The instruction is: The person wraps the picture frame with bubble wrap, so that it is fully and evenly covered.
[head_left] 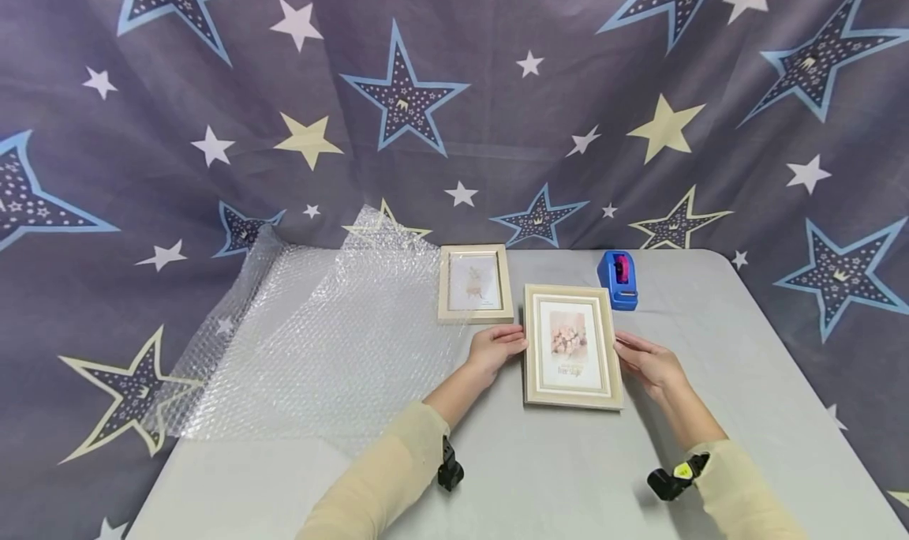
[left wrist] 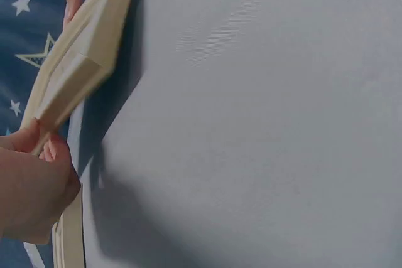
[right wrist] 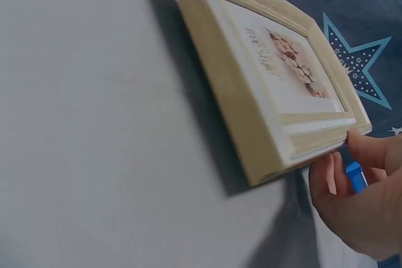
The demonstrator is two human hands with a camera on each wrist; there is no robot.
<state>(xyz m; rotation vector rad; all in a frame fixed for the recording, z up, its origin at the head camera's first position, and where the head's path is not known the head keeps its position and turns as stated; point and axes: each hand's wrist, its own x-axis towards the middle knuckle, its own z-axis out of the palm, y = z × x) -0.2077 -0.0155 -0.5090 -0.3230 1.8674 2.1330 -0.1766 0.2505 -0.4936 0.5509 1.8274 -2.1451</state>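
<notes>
A cream picture frame (head_left: pixel 533 350) with a pink flower print is held off the table between both hands. My left hand (head_left: pixel 495 349) pinches its left edge, thumb and fingers on either side of the rim; the left wrist view shows this grip on the frame's edge (left wrist: pixel 63 95). On the opposite edge my right hand (head_left: pixel 648 362) pinches the rim, thumb on the front and fingers behind, as the right wrist view shows at the frame's corner (right wrist: pixel 270 161). A shadow lies on the table under the raised frame.
A second cream picture frame (head_left: pixel 446 283) lies behind and left of the held one. Bubble wrap (head_left: pixel 312 358) spreads over the table's left side, overhanging its edge. At the back right stands a blue tape dispenser (head_left: pixel 623 294) with a pink roll. A star-patterned cloth (head_left: pixel 483 129) hangs behind the table.
</notes>
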